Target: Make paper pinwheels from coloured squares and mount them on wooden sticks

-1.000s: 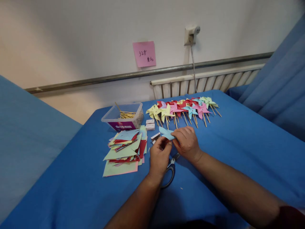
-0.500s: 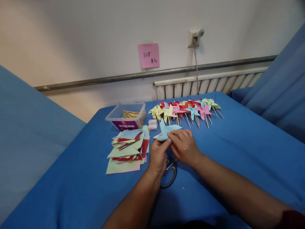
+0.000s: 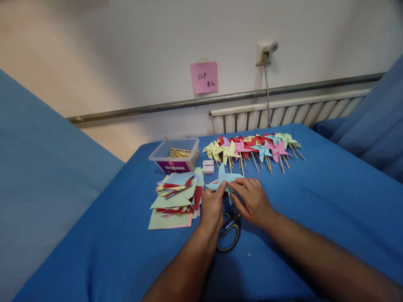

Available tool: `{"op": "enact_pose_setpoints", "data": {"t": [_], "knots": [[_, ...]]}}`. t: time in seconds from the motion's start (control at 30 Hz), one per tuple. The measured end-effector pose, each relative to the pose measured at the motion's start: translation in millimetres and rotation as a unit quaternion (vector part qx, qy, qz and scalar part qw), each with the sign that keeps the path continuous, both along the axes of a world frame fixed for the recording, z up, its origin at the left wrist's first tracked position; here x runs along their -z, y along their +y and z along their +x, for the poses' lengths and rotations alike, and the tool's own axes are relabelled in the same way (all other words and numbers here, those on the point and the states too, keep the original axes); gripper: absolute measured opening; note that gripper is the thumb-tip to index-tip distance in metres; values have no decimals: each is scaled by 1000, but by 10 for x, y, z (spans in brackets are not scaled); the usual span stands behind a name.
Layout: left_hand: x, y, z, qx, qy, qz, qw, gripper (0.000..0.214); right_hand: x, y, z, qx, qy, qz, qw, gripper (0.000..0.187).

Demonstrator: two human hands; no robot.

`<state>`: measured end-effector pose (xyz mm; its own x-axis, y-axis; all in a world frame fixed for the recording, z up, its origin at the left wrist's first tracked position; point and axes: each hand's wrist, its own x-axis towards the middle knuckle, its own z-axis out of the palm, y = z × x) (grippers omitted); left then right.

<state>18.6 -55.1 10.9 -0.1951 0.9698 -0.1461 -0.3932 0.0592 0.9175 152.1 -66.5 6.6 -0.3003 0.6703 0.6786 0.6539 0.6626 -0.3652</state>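
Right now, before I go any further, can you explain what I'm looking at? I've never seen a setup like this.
Of course. There's no machine here: one camera, worn on a person's head, looks forward and down at their bare hands. The left hand holds a light-blue paper pinwheel, thumb near its middle; the right hand has its fingers against it. No stick shows on it.

On the blue-covered table, scissors lie near the hands, on the wearer's side. To the left is a pile of coloured paper, with a clear tub of sticks behind it. Small white boxes sit beside the tub. Farther back lies a cluster of colourful pinwheels on sticks.
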Motion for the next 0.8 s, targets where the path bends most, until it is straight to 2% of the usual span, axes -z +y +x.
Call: {"op": "enact_pose_setpoints", "data": {"t": [0.13, 0.23, 0.3, 0.37, 0.43, 0.5, 0.6, 0.8], "knots": [[-12, -19, -9, 26, 34, -19, 999, 30, 63, 43, 19, 54, 119, 0, 991, 28], [-18, -21, -6, 47, 64, -44, 996, 29, 124, 101, 18, 57, 243, -86, 965, 32], [-14, -21, 3, 56, 78, -53, 994, 28, 164, 137, -1, 28, 335, -196, 921, 34], [-4, -24, 15, 67, 77, -58, 993, 27, 189, 163, -30, -6, 411, -294, 863, 36], [9, -30, 27, 80, 57, -62, 993, 27, 195, 178, -56, -27, 459, -347, 817, 38], [25, -37, 37, 91, 27, -63, 993, 26, 188, 184, -74, -31, 491, -361, 792, 40], [51, -45, 47, 102, -5, -59, 993, 28, 177, 182, -91, -21, 525, -359, 771, 42], [72, -58, 63, 94, -16, -50, 994, 31, 195, 158, -129, -15, 555, -363, 749, 44]]}}
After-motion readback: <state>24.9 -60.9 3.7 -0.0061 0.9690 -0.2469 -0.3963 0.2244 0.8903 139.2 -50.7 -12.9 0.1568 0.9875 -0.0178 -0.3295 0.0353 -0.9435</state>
